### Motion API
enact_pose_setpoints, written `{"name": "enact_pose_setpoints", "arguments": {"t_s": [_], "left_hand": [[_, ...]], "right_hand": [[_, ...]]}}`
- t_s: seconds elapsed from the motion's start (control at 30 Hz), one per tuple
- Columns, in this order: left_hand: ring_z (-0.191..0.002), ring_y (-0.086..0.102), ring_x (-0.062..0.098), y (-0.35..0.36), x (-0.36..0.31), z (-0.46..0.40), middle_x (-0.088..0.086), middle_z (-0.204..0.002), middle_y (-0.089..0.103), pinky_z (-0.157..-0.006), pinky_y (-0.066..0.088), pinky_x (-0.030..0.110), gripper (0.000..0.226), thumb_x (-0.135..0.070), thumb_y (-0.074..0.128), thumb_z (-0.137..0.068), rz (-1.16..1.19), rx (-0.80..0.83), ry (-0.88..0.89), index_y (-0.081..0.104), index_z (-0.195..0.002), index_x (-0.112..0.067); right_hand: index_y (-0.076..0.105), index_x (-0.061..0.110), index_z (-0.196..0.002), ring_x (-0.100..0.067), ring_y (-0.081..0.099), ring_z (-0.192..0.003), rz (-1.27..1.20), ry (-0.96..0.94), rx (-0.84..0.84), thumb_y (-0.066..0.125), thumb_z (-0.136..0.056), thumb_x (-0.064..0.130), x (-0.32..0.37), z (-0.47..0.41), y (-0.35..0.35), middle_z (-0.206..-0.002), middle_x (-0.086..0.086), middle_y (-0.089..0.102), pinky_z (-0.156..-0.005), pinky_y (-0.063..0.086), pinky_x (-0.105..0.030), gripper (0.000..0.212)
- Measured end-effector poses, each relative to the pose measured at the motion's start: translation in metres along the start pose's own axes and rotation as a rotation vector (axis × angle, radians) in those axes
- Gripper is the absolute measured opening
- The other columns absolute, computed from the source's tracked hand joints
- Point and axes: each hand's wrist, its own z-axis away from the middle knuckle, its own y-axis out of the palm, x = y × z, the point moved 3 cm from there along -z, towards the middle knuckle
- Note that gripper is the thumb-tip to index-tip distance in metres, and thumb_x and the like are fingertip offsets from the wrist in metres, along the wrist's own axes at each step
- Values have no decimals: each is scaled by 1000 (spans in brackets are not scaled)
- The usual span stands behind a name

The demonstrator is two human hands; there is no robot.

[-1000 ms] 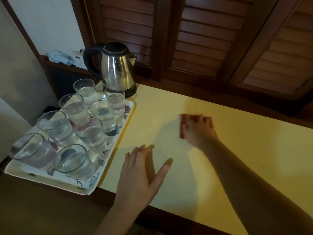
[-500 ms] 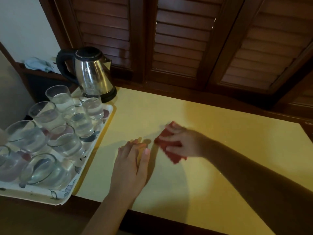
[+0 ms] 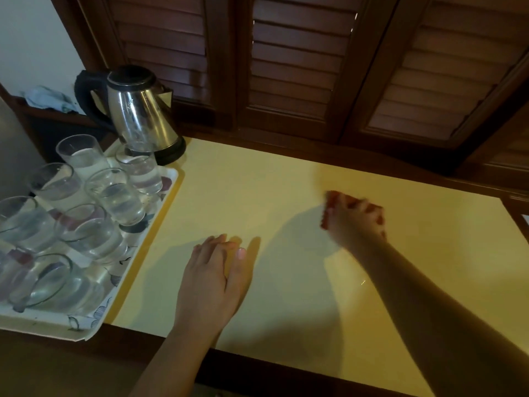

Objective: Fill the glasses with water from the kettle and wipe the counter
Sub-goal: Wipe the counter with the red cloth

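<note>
On the pale yellow counter top [image 3: 257,196], right of centre: small red cloth [image 3: 329,207] under the blurred right hand [image 3: 353,222], fingers curled over it, pressing it flat to the surface. Nearer the front edge, left hand [image 3: 211,282] palm down, fingers straight and together. At far left, clear drinking glasses [image 3: 114,196] holding water, crowded on a white flower-printed tray [image 3: 83,328]. Behind the tray, upright steel kettle with black handle [image 3: 143,113].
</note>
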Motion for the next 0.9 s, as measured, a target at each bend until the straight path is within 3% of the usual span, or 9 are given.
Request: {"name": "enact_pose_setpoints", "arguments": {"t_s": [0.07,0.13,0.23,0.33,0.43,0.53,0.7,0.83,0.9], "left_hand": [[-149,42,18,1,2,0,1,-151,59,-124,34,51,73,-64,18,-109,-7,10,2,66,-140,-21],[-148,43,18,1,3,-1,0,-150,60,-123,36,51,70,-63,18,-110,-9,20,11,67,-138,-22],[-142,49,21,3,4,-2,2,-142,64,-120,40,51,70,-62,12,-111,-20,45,19,67,-129,-24],[-143,49,25,5,1,1,5,-145,64,-123,36,50,73,-60,10,-111,-95,26,43,68,-132,-21],[-144,48,27,5,-10,3,6,-148,62,-123,35,49,81,-64,9,-108,-92,-5,48,67,-137,-15],[-145,47,28,10,-18,0,8,-149,61,-122,36,52,88,-68,6,-106,-69,17,44,68,-136,-14],[-149,41,25,15,-16,0,6,-154,58,-125,32,49,87,-67,5,-106,-103,39,38,68,-140,-17],[-151,40,22,13,-15,1,3,-156,56,-125,32,48,85,-68,8,-106,-62,29,1,65,-143,-18],[-149,43,22,11,-16,2,4,-153,58,-124,34,47,80,-66,11,-107,-23,11,0,66,-141,-18]], "right_hand": [[0,38,-170,-54,-4,-162,23,-224,15,27,-113,51,50,30,10,-179,-18,-2,-127,9,-74,64],[0,47,-169,-42,-16,-164,88,-513,28,17,-113,54,83,63,24,-181,-6,-11,-131,-2,-66,58],[16,56,-165,-29,-24,-163,115,-878,99,23,-114,55,86,105,38,-180,5,-13,-130,-14,-59,52],[19,57,-165,-25,-23,-163,141,-961,70,24,-113,60,52,108,36,-180,10,-10,-128,-14,-52,52],[11,55,-167,-27,-12,-166,175,-745,8,11,-107,70,2,68,23,-181,7,-4,-133,-1,-56,62],[25,49,-165,-36,17,-164,37,-411,-20,4,-101,76,-71,7,6,-177,-3,24,-131,17,-61,73],[24,45,-167,-60,28,-148,-412,745,-43,58,-77,87,-203,-56,3,-170,-23,23,-117,34,-72,105],[10,37,-172,-55,14,-158,-542,888,0,57,-96,75,-159,-33,-6,-179,-17,7,-126,23,-72,97],[6,36,-171,-59,1,-159,-436,602,-19,44,-107,60,-103,-14,0,-178,-20,-2,-124,16,-77,78]]}}
